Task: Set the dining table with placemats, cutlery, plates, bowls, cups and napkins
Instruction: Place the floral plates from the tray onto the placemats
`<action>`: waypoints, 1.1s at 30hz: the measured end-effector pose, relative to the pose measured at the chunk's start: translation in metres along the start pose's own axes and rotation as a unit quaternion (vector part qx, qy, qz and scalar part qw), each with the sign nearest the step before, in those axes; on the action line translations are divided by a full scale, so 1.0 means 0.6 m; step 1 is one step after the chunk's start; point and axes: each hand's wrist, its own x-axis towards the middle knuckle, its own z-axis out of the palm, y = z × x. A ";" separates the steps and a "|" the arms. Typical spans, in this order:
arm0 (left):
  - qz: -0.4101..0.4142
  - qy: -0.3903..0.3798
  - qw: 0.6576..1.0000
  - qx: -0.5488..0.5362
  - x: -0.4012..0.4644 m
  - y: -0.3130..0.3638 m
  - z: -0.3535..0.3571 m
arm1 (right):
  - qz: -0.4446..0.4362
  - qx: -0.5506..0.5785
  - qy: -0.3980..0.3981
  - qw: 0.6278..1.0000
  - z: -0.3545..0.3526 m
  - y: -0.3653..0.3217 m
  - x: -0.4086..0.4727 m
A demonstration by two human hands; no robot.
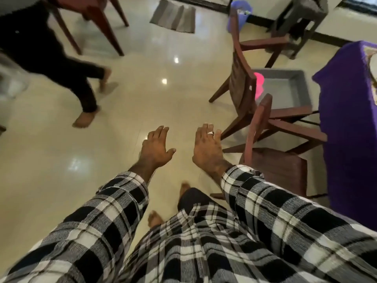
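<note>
A dining table (346, 127) under a purple cloth stands right of the empty hands, past two wooden chairs. At its far-right edge lies what may be a placemat (372, 64), mostly cut off.

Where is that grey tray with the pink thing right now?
The grey tray sits on the floor at right, behind the wooden chairs and beside the purple-covered table.

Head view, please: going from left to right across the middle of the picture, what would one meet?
Another person's bare foot → left hand → right hand → near wooden chair → purple tablecloth.
</note>
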 end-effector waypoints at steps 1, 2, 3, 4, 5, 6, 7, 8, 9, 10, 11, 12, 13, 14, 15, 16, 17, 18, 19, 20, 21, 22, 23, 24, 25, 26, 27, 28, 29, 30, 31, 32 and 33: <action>0.018 -0.006 1.000 0.005 0.036 0.003 -0.012 | 0.017 0.007 0.002 1.000 -0.010 0.007 0.023; 0.034 -0.009 0.999 0.010 0.067 0.007 -0.020 | 0.031 0.012 0.005 0.999 -0.016 0.013 0.043; 0.052 -0.015 0.998 0.016 0.117 0.011 -0.032 | 0.047 0.023 0.008 0.999 -0.022 0.025 0.079; 0.065 -0.014 0.998 0.019 0.148 0.013 -0.038 | 0.056 0.032 0.017 0.998 -0.021 0.032 0.102; 0.077 -0.014 0.997 0.022 0.180 0.015 -0.047 | 0.064 0.041 0.026 0.997 -0.022 0.039 0.128; 0.088 -0.016 0.996 0.025 0.219 0.016 -0.057 | 0.077 0.060 0.034 0.995 -0.024 0.049 0.160; 0.098 -0.016 0.995 0.032 0.253 0.016 -0.067 | 0.090 0.084 0.044 0.991 -0.025 0.058 0.189; 0.108 -0.019 0.993 0.042 0.294 0.017 -0.083 | 0.102 0.115 0.051 0.987 -0.031 0.070 0.225; 0.118 -0.021 0.991 0.052 0.331 0.016 -0.099 | 0.113 0.145 0.058 0.981 -0.034 0.082 0.259; 0.126 -0.022 0.990 0.064 0.372 0.015 -0.120 | 0.124 0.172 0.061 0.975 -0.042 0.093 0.296; 0.132 -0.022 0.988 0.072 0.411 0.013 -0.142 | 0.135 0.194 0.063 0.970 -0.052 0.104 0.330; 0.136 -0.018 0.987 0.079 0.443 0.011 -0.161 | 0.144 0.206 0.065 0.966 -0.060 0.113 0.359; 0.138 -0.016 0.987 0.083 0.482 0.012 -0.186 | 0.153 0.212 0.067 0.963 -0.074 0.124 0.394; 0.139 -0.013 0.987 0.084 0.516 0.014 -0.207 | 0.162 0.215 0.066 0.961 -0.086 0.132 0.424; 0.142 -0.012 0.986 0.088 0.552 0.018 -0.229 | 0.168 0.219 0.064 0.959 -0.104 0.140 0.457; 0.149 -0.014 0.984 0.092 0.586 0.022 -0.252 | 0.172 0.224 0.057 0.958 -0.121 0.146 0.487; 0.163 -0.015 0.982 0.100 0.615 0.024 -0.268 | 0.175 0.226 0.053 0.957 -0.135 0.149 0.512; 0.177 -0.018 0.978 0.111 0.654 0.027 -0.290 | 0.178 0.232 0.050 0.955 -0.150 0.155 0.548; 0.190 -0.020 0.974 0.119 0.691 0.030 -0.307 | 0.182 0.236 0.052 0.953 -0.160 0.158 0.582; 0.199 -0.021 0.972 0.125 0.734 0.032 -0.324 | 0.189 0.243 0.055 0.950 -0.173 0.162 0.619; 0.207 -0.020 0.970 0.128 0.777 0.034 -0.340 | 0.198 0.252 0.058 0.945 -0.184 0.166 0.656; 0.215 -0.021 0.968 0.131 0.815 0.035 -0.353 | 0.207 0.260 0.060 0.941 -0.193 0.169 0.689; 0.226 -0.026 0.964 0.138 0.865 0.036 -0.369 | 0.217 0.269 0.061 0.936 -0.205 0.174 0.730; 0.239 -0.029 0.960 0.145 0.911 0.036 -0.381 | 0.228 0.276 0.063 0.932 -0.214 0.179 0.767; 0.254 -0.032 0.954 0.154 0.963 0.037 -0.395 | 0.238 0.277 0.067 0.929 -0.225 0.185 0.808; 0.266 -0.034 0.950 0.161 1.011 0.038 -0.410 | 0.250 0.278 0.067 0.925 -0.236 0.189 0.845; 0.278 -0.035 0.946 0.165 1.053 0.041 -0.424 | 0.264 0.278 0.065 0.921 -0.246 0.193 0.877; 0.288 -0.041 0.942 0.170 1.101 0.044 -0.442 | 0.280 0.286 0.061 0.914 -0.259 0.198 0.914; 0.299 -0.048 0.937 0.174 1.141 0.047 -0.458 | 0.300 0.295 0.059 0.905 -0.270 0.201 0.944; 0.313 -0.056 0.930 0.186 1.184 0.053 -0.475 | 0.322 0.305 0.060 0.894 -0.285 0.206 0.975; 0.329 -0.061 0.921 0.198 1.224 0.059 -0.491 | 0.341 0.314 0.062 0.884 -0.298 0.213 1.004; 0.342 -0.063 0.914 0.208 1.258 0.066 -0.504 | 0.354 0.321 0.062 0.876 -0.310 0.222 1.028; 0.352 -0.071 0.908 0.216 1.300 0.079 -0.517 | 0.366 0.331 0.062 0.867 -0.323 0.236 1.056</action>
